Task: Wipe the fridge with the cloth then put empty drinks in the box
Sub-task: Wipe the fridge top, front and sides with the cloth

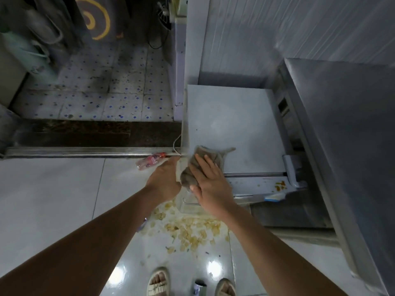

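1. At the fridge [233, 116] top's near-left corner, I see the right hand [210, 182] lying flat, fingers straight, pressing the grey cloth [210, 159] down; part of the cloth hangs over the front edge.
2. Left hand [165, 180] sits at the fridge's left edge, touching the cloth's lower end; fingers hidden, so I cannot tell its grip.
3. Fridge top beyond the cloth lies bare to the back wall.
4. Bottle [150, 161] lies on the floor by the metal sill [85, 152], left of the fridge.
5. Spilled chips [188, 229] cover the tiles near my sandals [158, 283]; a can [199, 287] stands between them.
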Tool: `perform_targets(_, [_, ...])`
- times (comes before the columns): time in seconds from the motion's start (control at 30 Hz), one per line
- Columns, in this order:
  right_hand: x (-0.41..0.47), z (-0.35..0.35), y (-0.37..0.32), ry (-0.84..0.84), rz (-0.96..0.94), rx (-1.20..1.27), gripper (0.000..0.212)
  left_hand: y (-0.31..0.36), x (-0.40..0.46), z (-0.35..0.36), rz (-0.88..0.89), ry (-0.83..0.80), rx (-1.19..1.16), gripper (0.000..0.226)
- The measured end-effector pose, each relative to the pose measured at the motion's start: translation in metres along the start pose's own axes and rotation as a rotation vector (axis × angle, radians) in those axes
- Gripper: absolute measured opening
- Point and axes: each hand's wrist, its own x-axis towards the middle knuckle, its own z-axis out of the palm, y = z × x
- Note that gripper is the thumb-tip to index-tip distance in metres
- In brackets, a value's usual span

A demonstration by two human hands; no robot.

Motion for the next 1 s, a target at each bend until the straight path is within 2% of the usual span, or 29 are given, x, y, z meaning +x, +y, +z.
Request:
perform_targets(0.2, [-0.052, -0.025, 0.096, 0.035, 0.269, 0.006, 0.062, 0.030, -0.007, 0.016, 0.158, 0.088, 0.137, 0.073])
perform_targets(0.33, [-0.045, -0.016, 0.088, 0.120, 0.473, 0.046, 0.056, 0.052, -0.007, 0.033, 0.232, 0.077, 0.253, 0.070])
perform_targets(0.43, [-0.058, -0.009, 0.072, 0.090, 0.317, 0.046, 0.056, 0.073, -0.005, 0.048, 0.239, 0.083, 0.337, 0.068])
perform_targets(0.5, [-0.078, -0.020, 0.098, 0.057, 0.243, 0.013, 0.057, 0.085, -0.003, 0.060, 0.247, 0.089, 0.373, 0.066])
perform_targets(0.6, [-0.099, -0.031, 0.141, 0.046, 0.321, -0.006, 0.062, 0.093, -0.002, 0.074, 0.236, 0.153, 0.386, 0.066])
perform_targets(0.73, [-0.099, -0.021, 0.125, 0.056, 0.366, 0.019, 0.078, 0.093, -0.002, 0.079, 0.204, 0.171, 0.371, 0.068])
perform_targets(0.8, [-0.106, -0.017, 0.122, 0.088, 0.357, 0.062, 0.078, 0.096, -0.003, 0.078, 0.194, 0.163, 0.386, 0.069])
perform_targets(1.0, [-0.101, -0.041, 0.136, 0.039, 0.370, 0.128, 0.084, 0.098, -0.002, 0.081, 0.172, 0.163, 0.369, 0.069])
